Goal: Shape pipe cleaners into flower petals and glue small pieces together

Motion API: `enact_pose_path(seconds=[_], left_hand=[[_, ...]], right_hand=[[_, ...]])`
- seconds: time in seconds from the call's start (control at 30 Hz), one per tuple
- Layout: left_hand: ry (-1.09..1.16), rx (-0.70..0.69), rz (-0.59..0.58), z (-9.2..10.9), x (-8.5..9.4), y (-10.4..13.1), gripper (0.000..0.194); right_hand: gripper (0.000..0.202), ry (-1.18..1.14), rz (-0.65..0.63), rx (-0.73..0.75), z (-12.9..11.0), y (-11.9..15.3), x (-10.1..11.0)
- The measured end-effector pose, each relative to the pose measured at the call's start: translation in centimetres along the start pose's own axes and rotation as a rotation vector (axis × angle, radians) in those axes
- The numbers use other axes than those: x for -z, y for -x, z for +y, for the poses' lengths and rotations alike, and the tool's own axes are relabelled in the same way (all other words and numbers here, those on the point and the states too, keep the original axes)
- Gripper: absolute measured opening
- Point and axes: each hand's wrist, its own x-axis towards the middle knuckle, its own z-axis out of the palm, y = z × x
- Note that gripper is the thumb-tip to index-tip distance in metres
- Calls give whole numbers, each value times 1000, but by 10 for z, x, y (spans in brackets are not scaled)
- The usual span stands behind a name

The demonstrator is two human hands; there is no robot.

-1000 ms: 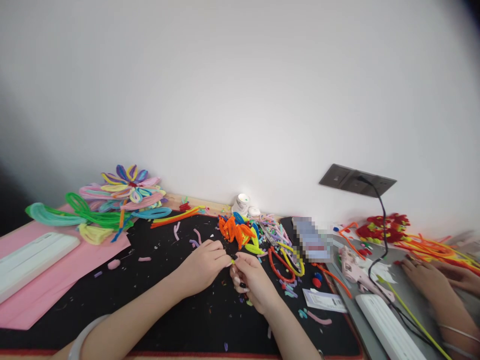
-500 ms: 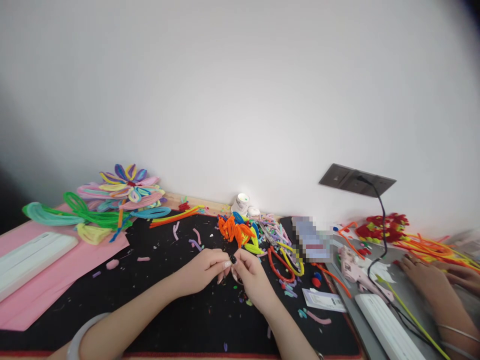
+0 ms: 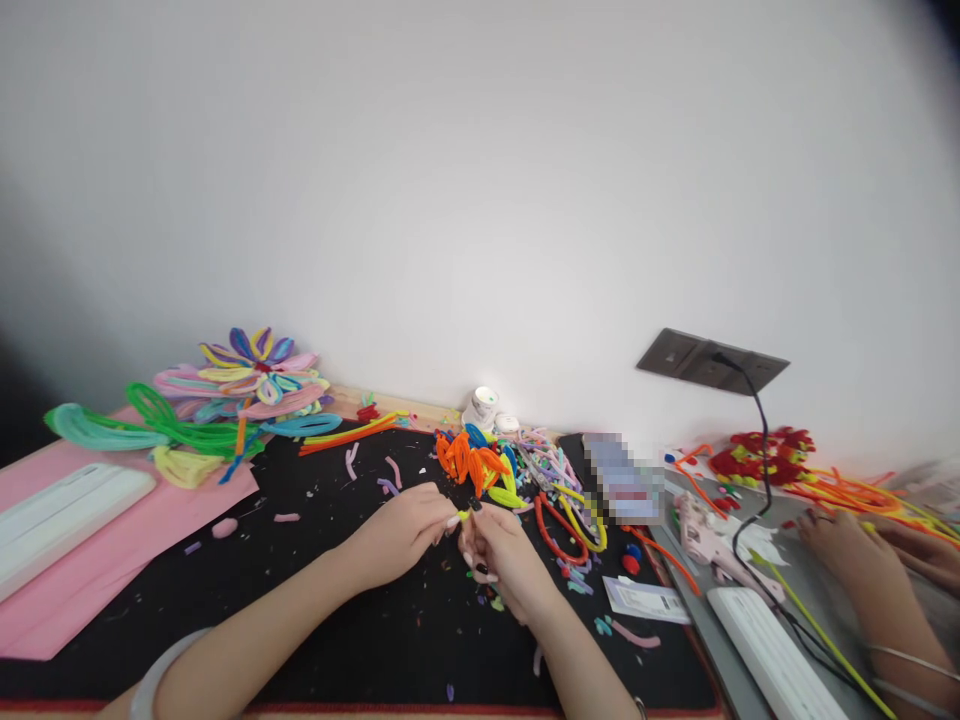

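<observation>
Both hands meet over the black mat (image 3: 360, 640), fingertips almost touching. Between them shows a small yellow piece (image 3: 463, 515). My right hand (image 3: 499, 550) pinches it between thumb and forefinger, the other fingers curled. The fingertips of my left hand (image 3: 405, 530) are pressed together at the piece's left side. Just beyond the hands lie orange pipe-cleaner loops (image 3: 469, 460) and yellow-green loops (image 3: 508, 492). A red loop (image 3: 559, 535) rests to the right of my right hand.
A pipe-cleaner flower (image 3: 261, 368) and pink sheet (image 3: 112, 570) are at left. A small cup (image 3: 484, 400) stands by the wall. At right are a phone (image 3: 622, 480), pink glue gun (image 3: 705, 535), black cable (image 3: 765, 440), white case (image 3: 772, 640) and another person's hands (image 3: 847, 550).
A yellow piece now shows between my fingertips. My left hand has shifted slightly up and left, and my right hand has turned so that its curled fingers show more.
</observation>
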Motion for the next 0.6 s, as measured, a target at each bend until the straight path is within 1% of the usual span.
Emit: enact_pose_path(seconds=[0.1,0.2,0.3,0.4,0.47,0.6], left_hand=[[-317,-169,69,-5,-3,2,41],[-488,-272,97,-9,-7,3,36],[-547,-321,104,-9,-9,3,32],[-574,-327,87,-8,-11,3,32],[-578,-325,78,-8,-12,3,32],[-552,-313,88,-8,-13,2,32]], right_hand=[[45,-154,1,-128,-3,2,-3],[40,-234,8,-207,-7,4,-6],[34,-252,-7,-300,-9,4,-6],[32,-237,-19,-357,-10,2,-3],[31,-224,-9,-345,-10,2,-2],[26,-196,34,-251,-8,4,-6]])
